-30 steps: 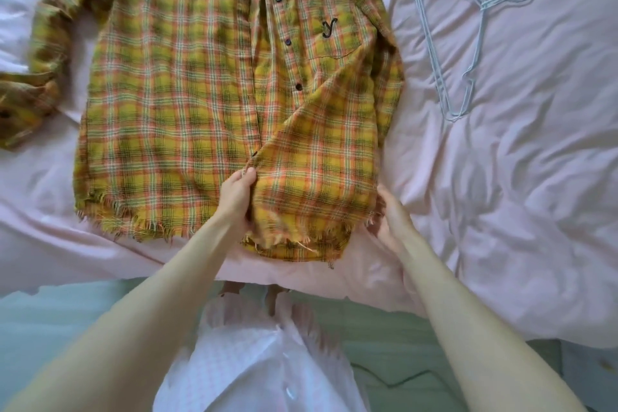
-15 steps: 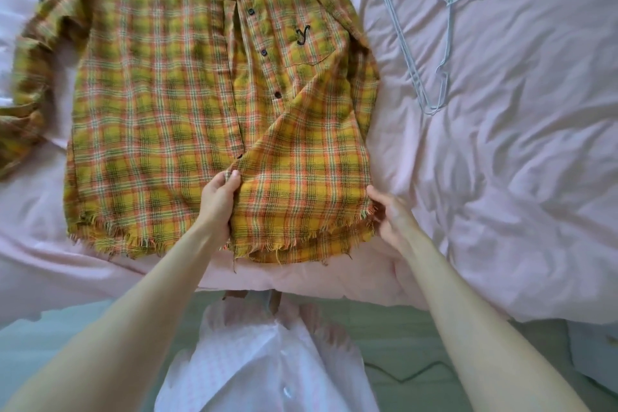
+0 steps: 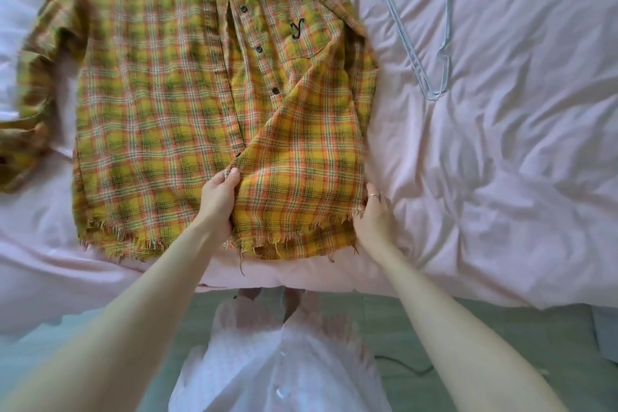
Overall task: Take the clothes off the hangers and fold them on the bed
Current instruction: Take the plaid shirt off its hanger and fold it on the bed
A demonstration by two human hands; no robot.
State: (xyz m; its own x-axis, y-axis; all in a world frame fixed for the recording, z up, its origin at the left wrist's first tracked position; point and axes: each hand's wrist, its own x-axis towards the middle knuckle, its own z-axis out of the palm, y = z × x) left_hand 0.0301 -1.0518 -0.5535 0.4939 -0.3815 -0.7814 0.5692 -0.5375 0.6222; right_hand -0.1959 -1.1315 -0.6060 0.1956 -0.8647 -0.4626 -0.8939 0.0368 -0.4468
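Note:
A yellow and orange plaid shirt (image 3: 160,104) lies front up on the pink bed (image 3: 501,177), collar at the top, frayed hem toward me. Its right side is folded inward over the button placket. My left hand (image 3: 219,201) pinches the inner edge of that folded panel near the hem. At the shirt's right hem corner, my right hand (image 3: 376,214), a ring on one finger, holds the fold. The shirt's left sleeve trails off to the far left. A pale wire hanger (image 3: 444,20) lies bare on the sheet to the right of the shirt.
The bed's near edge (image 3: 301,281) runs across the middle of the view. Below it is green floor (image 3: 394,328) with a dark cable (image 3: 411,368). My white clothing (image 3: 277,371) fills the bottom centre. The pink sheet is wrinkled on the right.
Both hands have smoothed the folded right panel so it lies flatter with its hem lined up along the bottom. The view has shifted so the shirt sits slightly lower.

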